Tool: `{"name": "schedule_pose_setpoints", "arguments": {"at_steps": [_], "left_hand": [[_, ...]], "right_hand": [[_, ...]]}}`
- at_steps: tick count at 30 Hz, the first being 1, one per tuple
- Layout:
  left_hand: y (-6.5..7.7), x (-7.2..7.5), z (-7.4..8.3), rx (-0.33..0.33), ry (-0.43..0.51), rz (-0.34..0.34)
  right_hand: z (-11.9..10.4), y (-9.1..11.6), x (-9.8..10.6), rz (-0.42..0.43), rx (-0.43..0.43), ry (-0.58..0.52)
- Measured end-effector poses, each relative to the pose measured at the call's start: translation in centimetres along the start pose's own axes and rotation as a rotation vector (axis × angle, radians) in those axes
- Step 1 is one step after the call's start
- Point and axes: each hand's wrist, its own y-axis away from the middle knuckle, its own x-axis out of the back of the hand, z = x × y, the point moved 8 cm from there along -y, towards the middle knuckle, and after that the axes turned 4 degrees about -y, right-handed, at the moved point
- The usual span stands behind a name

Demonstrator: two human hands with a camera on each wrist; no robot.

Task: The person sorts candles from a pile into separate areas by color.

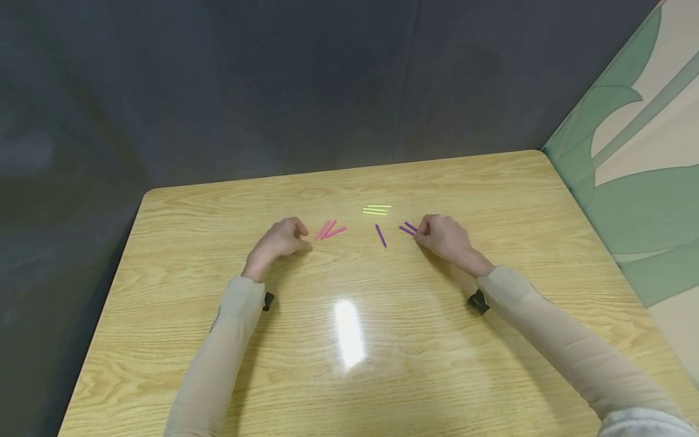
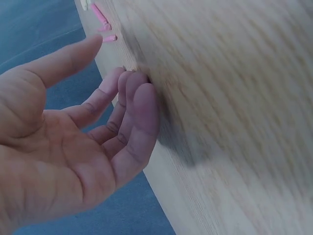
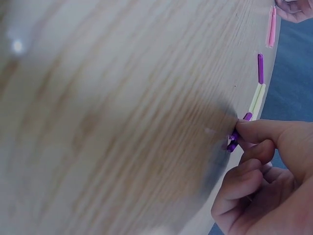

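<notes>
My right hand is at a pair of slim purple sticks, its thumb and index fingertips pinching the end of one in the right wrist view; the fingertips partly cover the pair. A single purple stick lies apart, left of that pair. Farther back are several yellow-green sticks, side by side. My left hand holds nothing; its fingers curve loosely, with the thumb apart from them in the left wrist view. Just right of it lie three pink sticks, two nearly parallel and one angled.
All the sticks lie on a wood-grain table. A dark partition rises behind the far edge, and a panel with green leaf shapes stands at the right. Light reflects off the tabletop between the forearms.
</notes>
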Motion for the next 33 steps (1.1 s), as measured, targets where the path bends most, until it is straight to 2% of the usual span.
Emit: {"name": "schedule_pose_setpoints", "arguments": {"at_steps": [10,16,26,30,33], "left_hand": [[-0.2,-0.4,-0.1,0.0,-0.001,-0.036],[-0.5,-0.7,0.1,-0.032,-0.067,-0.052],[-0.5,-0.6,0.1,-0.041,-0.136,-0.027],[-0.3,-0.6,0.1,-0.034,-0.069,-0.05],[-0.1,-0.6,0.0,-0.008,0.051,-0.074]], "right_hand": [[0.4,-0.1,-0.1,0.006,-0.003,0.005],[0.4,-0.1,0.0,0.028,0.014,-0.008],[-0.3,-0.1,0.5,0.059,0.043,-0.056],[-0.5,-0.1,0.6,0.068,0.059,-0.063],[-1.0,-0.2,0.7,0.072,0.069,-0.066]]}}
